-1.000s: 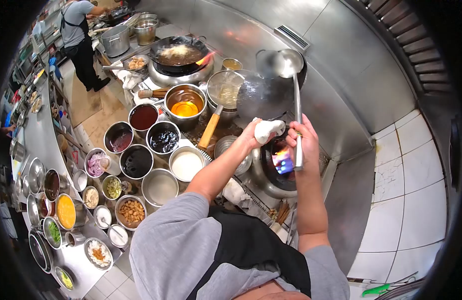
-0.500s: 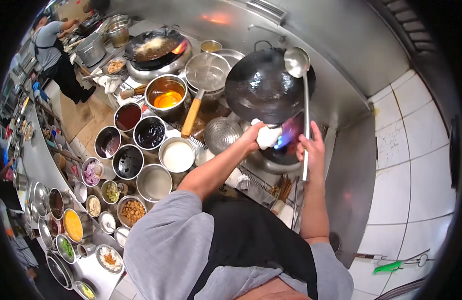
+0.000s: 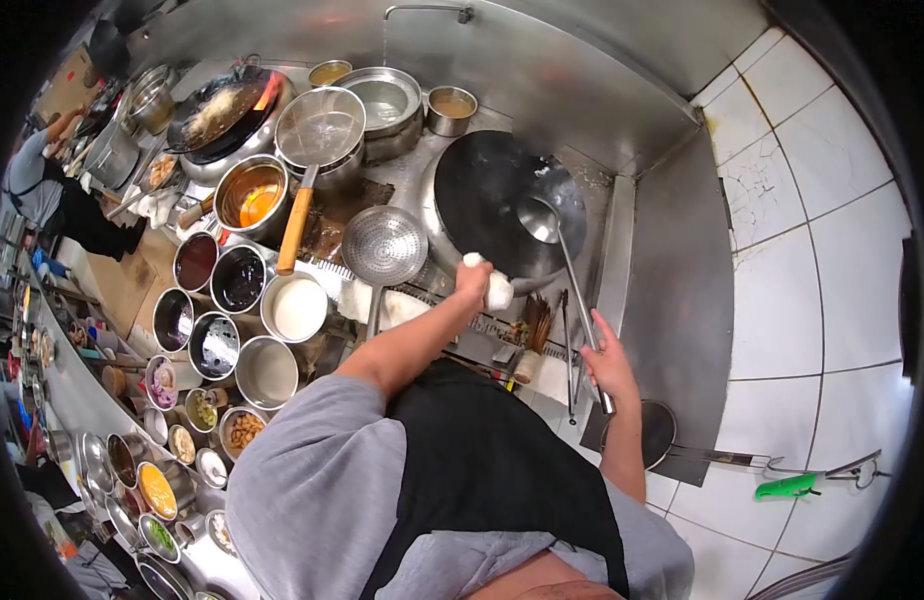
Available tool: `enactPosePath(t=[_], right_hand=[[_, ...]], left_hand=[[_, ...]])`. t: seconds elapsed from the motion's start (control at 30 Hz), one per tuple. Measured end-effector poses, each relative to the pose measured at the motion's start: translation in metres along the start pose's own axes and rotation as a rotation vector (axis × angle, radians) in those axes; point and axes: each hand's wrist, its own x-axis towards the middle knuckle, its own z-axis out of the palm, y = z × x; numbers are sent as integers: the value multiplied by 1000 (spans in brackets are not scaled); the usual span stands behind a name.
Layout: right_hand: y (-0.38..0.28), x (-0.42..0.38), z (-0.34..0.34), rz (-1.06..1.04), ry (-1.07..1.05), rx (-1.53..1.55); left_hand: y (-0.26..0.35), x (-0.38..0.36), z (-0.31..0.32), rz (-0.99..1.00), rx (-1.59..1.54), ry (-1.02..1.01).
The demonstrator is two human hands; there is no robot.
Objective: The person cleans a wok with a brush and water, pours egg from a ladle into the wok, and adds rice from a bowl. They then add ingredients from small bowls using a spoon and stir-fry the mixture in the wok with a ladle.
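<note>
My left hand (image 3: 471,284) is closed around a folded white cloth (image 3: 499,291) at the near rim of a black wok (image 3: 482,205). Whatever part of the wok the cloth covers is hidden. The wok sits level on its round burner and looks dark and shiny inside. My right hand (image 3: 612,370) grips the lower end of a long-handled steel ladle (image 3: 580,305), one finger stretched along the handle. The ladle's bowl rests inside the wok, towards its right side.
A perforated skimmer (image 3: 384,246) and a wood-handled mesh strainer (image 3: 322,125) lie left of the wok. Several pots of sauces surround a pot of white liquid (image 3: 294,306). Water runs from a tap (image 3: 422,9) into a pot (image 3: 384,100). Another person (image 3: 52,190) stands far left.
The wok has come down from a raised tilt onto the burner, hiding the blue flame. The ladle's bowl has dropped into the wok. My view has shifted to the right.
</note>
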Motion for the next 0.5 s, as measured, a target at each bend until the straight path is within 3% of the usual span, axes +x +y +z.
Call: enactPosePath(t=[0.1,0.17,0.23,0.3,0.37,0.43,0.5], right_hand=[[-2,11,6,-69,-43,-76],[-22,14,19,-103,23,28],[-38,27,33,-117,15,115],[-63,46,49,-85,-242,576],[-101,71,69,-57,-454,763],[-142,88,102,-57,-577,733],[-173,100,144,-90,-686,623]], left_hand=[[-9,31,-1,-162,-120,-321],[-15,32,-10,-109,37,-246],[-14,9,-30,-41,64,-319],[-11,-30,-42,-43,250,-216],[-51,-33,-52,58,529,-192],[-113,-19,-59,209,855,-238],[-115,-30,-76,138,1077,-400]])
